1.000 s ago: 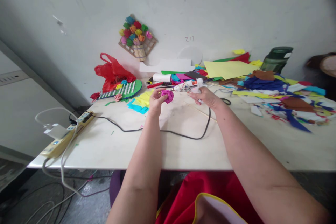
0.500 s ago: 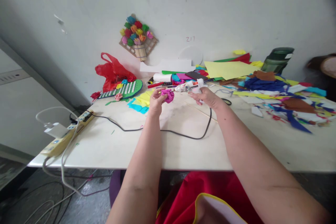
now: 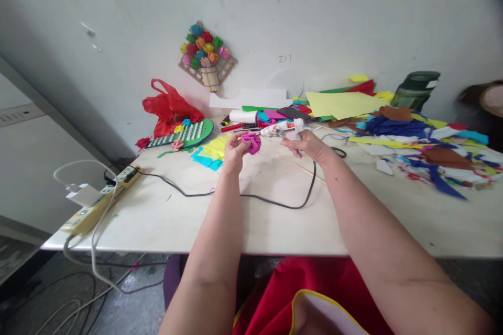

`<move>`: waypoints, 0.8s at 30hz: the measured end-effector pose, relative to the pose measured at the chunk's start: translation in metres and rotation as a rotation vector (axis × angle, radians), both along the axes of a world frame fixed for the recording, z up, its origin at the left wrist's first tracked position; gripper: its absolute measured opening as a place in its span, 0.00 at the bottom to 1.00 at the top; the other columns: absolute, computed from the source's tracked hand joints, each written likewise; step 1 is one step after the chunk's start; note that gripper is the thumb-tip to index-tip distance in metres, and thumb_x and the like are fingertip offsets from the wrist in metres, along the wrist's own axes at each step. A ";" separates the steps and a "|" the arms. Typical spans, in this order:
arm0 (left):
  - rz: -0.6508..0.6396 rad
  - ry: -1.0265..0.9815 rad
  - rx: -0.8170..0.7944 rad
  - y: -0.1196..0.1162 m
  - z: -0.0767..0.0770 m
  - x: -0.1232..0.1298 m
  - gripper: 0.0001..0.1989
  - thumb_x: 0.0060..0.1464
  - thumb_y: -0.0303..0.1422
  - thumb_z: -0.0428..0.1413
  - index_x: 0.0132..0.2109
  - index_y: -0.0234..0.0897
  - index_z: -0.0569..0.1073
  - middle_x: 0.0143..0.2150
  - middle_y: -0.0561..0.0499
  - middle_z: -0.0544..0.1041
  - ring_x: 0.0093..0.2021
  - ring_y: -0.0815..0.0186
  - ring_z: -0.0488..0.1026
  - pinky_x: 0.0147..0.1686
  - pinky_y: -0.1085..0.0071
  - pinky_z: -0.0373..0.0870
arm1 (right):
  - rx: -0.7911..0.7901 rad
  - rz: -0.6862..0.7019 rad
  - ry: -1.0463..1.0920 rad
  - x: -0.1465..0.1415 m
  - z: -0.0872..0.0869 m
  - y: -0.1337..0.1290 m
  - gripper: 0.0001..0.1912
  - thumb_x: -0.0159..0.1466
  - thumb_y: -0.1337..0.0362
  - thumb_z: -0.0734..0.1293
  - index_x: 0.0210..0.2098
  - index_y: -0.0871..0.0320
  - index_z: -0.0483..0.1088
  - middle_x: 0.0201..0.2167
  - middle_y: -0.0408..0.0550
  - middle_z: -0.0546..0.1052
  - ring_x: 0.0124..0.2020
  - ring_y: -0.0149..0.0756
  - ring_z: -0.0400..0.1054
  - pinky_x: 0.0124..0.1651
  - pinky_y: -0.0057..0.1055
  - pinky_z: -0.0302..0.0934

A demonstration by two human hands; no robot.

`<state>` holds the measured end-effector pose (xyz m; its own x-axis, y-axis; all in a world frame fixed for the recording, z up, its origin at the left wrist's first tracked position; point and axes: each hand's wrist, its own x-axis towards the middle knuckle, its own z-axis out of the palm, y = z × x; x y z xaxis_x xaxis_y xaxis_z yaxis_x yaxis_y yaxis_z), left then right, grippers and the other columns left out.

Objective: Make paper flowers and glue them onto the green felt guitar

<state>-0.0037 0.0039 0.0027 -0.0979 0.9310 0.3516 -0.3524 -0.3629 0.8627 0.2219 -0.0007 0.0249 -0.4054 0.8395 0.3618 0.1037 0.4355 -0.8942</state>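
Note:
Between the fingers of my left hand (image 3: 234, 152) is a magenta crepe paper flower (image 3: 252, 143), held above the table. My right hand (image 3: 308, 145) is closed round the handle of a white hot glue gun (image 3: 277, 129). Its nozzle points left and ends right by the upper edge of the flower; whether it touches cannot be made out. From below my right hand a black cord (image 3: 293, 205) loops across the tabletop toward the left.
At left lies a yellow power strip (image 3: 90, 214) with a white charger (image 3: 84, 195). Behind stand a red plastic bag (image 3: 168, 107) and a green board (image 3: 192, 135) with paper flowers. Coloured paper scraps (image 3: 401, 128) and a dark green bottle (image 3: 416, 91) occupy the right; yellow paper (image 3: 216, 146) lies near my left hand.
The glue gun and my right hand have shifted very slightly, its nozzle still at the flower. The magenta flower has turned a little in my left hand.

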 end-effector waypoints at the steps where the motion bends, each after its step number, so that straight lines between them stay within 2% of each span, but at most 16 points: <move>1: 0.001 0.003 0.002 0.001 -0.001 0.000 0.20 0.32 0.31 0.64 0.38 0.37 0.73 0.27 0.54 0.76 0.25 0.69 0.71 0.26 0.72 0.67 | -0.003 0.002 0.001 0.000 0.000 0.000 0.20 0.52 0.52 0.70 0.17 0.58 0.61 0.12 0.38 0.61 0.12 0.25 0.55 0.17 0.27 0.50; 9: 0.016 0.015 0.025 0.005 -0.006 -0.002 0.21 0.33 0.33 0.65 0.39 0.37 0.72 0.29 0.52 0.77 0.27 0.67 0.72 0.28 0.70 0.68 | -0.023 -0.021 0.016 -0.001 -0.003 0.003 0.19 0.51 0.52 0.71 0.19 0.59 0.63 0.14 0.39 0.62 0.14 0.25 0.55 0.15 0.26 0.50; 20: 0.016 -0.014 0.052 0.006 -0.006 0.000 0.20 0.32 0.31 0.66 0.38 0.35 0.73 0.30 0.50 0.78 0.27 0.68 0.72 0.28 0.71 0.68 | -0.036 -0.127 -0.081 -0.006 0.003 -0.003 0.19 0.51 0.50 0.69 0.20 0.59 0.63 0.09 0.37 0.60 0.11 0.25 0.54 0.16 0.26 0.49; 24: 0.020 -0.019 0.040 0.005 -0.005 0.001 0.20 0.32 0.31 0.66 0.37 0.35 0.73 0.29 0.50 0.78 0.26 0.67 0.72 0.27 0.70 0.69 | -0.043 -0.156 -0.101 -0.007 0.008 -0.007 0.19 0.50 0.50 0.70 0.21 0.59 0.64 0.10 0.37 0.61 0.12 0.25 0.54 0.17 0.26 0.50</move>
<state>-0.0026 0.0094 -0.0026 -0.1229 0.9140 0.3867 -0.3607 -0.4042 0.8406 0.2145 -0.0075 0.0325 -0.3012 0.9089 0.2885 0.2576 0.3689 -0.8931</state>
